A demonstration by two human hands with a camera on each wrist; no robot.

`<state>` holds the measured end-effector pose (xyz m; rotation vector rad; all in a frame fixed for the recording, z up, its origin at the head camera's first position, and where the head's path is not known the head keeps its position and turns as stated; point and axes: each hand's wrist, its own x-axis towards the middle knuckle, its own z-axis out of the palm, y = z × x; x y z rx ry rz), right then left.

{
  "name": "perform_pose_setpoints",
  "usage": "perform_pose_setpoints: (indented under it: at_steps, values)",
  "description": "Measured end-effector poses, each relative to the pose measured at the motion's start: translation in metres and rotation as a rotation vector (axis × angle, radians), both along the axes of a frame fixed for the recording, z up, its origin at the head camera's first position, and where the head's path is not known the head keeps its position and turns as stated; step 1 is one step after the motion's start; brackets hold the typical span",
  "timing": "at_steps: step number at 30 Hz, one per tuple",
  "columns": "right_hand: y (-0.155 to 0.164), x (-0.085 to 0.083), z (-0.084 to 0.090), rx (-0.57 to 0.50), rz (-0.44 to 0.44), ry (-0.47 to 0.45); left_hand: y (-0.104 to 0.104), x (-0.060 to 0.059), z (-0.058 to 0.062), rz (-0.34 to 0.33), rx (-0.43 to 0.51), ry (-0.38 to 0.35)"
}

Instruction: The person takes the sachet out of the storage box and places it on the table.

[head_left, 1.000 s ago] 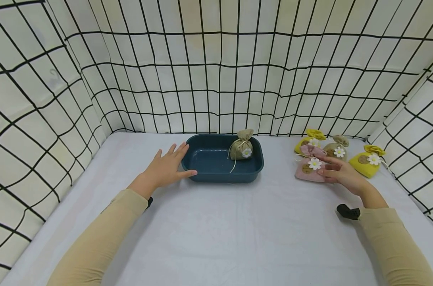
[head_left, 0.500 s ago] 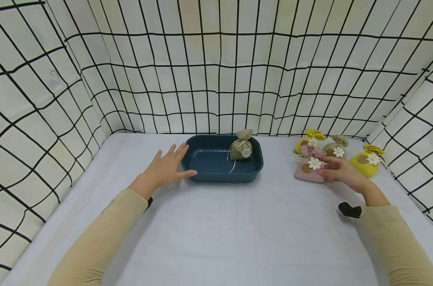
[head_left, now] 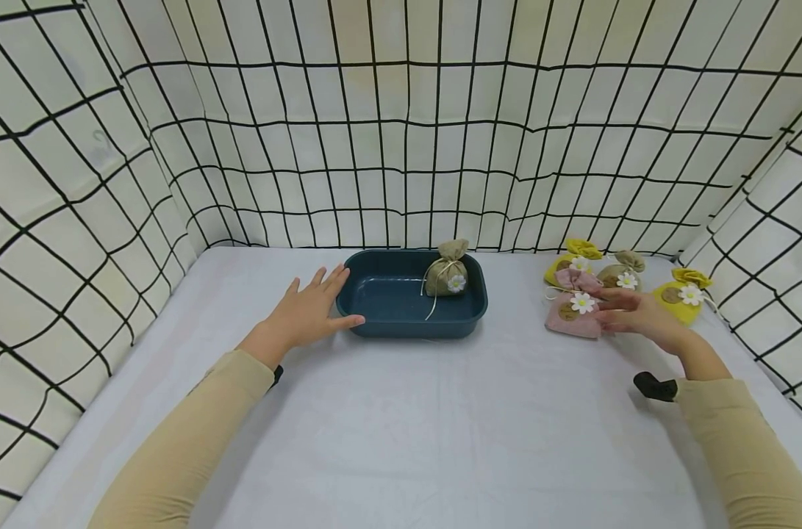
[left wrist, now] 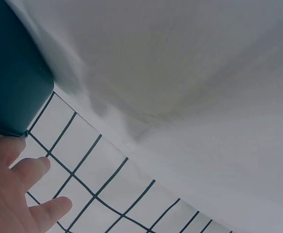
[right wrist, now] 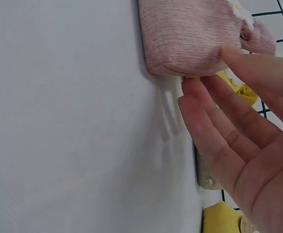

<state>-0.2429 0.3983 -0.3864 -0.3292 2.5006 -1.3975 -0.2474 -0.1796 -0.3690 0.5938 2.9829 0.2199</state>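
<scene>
Beside pink sachet [head_left: 570,312], right hand [head_left: 639,318] open

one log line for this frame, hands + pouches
left hand: open, touching blue tray | right hand: open, at pink pouch | olive pouch: in tray

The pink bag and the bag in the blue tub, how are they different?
The pink bag lies on the table by the right hand; the tan bag stands upright inside the tub. One is pink, one tan. Both are tied shut and wear a white daisy.
</scene>
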Motion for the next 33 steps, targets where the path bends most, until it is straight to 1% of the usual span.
perform_pose_setpoints:
  at_steps: [3, 6, 13, 20, 28, 33]
  values:
    - [0.003, 0.001, 0.003, -0.031, -0.002, 0.032, 0.0, 0.0, 0.0, 0.001, -0.001, -0.005]
    - [0.005, 0.002, 0.005, -0.031, -0.02, 0.058, 0.0, -0.001, 0.0, -0.002, -0.003, -0.006]
    - [0.008, 0.004, 0.011, -0.06, -0.055, 0.092, -0.001, -0.002, -0.002, -0.005, 0.001, -0.003]
    - [0.002, 0.01, 0.026, 0.004, -0.067, 0.163, -0.001, -0.002, -0.001, -0.007, 0.007, -0.003]
    - [-0.015, 0.015, 0.043, 0.098, -0.083, 0.203, -0.002, -0.001, 0.0, -0.005, 0.004, -0.009]
    - [-0.029, 0.015, 0.051, 0.099, -0.073, 0.216, -0.002, -0.001, 0.0, -0.008, 0.006, -0.007]
